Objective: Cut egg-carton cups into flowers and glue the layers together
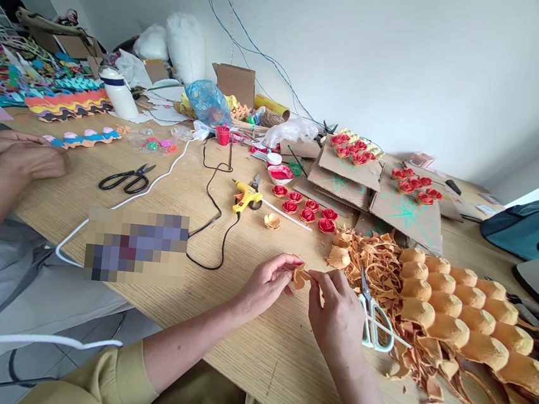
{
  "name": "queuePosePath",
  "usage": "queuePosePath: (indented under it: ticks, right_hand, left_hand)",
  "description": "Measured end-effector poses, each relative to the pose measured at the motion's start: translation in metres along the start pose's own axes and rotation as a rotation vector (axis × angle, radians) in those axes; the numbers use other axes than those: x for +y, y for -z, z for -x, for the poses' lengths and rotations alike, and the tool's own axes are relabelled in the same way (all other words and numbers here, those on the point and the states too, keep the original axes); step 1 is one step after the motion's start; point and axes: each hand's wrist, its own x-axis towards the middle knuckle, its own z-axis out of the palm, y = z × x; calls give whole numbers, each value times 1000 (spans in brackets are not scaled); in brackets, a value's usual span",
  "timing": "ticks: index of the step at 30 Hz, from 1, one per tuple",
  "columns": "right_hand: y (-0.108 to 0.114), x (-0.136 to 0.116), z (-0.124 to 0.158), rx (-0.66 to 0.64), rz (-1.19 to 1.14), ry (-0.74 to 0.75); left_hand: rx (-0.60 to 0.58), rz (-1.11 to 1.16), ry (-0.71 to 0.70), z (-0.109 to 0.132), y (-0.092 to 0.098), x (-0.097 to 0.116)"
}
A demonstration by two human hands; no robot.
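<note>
My left hand point(271, 283) pinches a small orange egg-carton piece point(299, 277) cut like a flower cup. Close beside it, my right hand point(338, 316) has its fingers closed around what looks like a thin white stick point(398, 338). One end sticks out behind the hand, over the scissors; the other seems to meet the carton piece, though my fingers partly hide it. White-handled scissors point(372, 323) lie just right of my right hand. A plain orange paper flower point(272, 221) sits beyond my left hand, near several red-painted flowers point(308, 214).
Orange egg cartons point(471, 316) and a heap of scraps point(378, 263) fill the right side. A yellow glue gun point(247, 197) with its black cord lies ahead, near a bowl of red paint point(280, 174). Black scissors point(126, 179) and another person's hands point(30, 157) are left.
</note>
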Motion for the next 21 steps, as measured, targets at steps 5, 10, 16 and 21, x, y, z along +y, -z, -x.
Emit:
queuePosePath:
  ticks: [5,10,16,21]
  right_hand:
    - [0,1,-1,-5,17,7]
    - [1,0,-2,-2,29,13]
    - [2,-2,-2,6,40,37]
    - [4,-2,-2,13,62,49]
  left_hand:
    - [-55,-3,13,0,3,-1]
    - [-94,6,26,0,4,-2]
    - [-60,-11,25,-1,4,-10]
    - [-101,-47,20,0,3,-11]
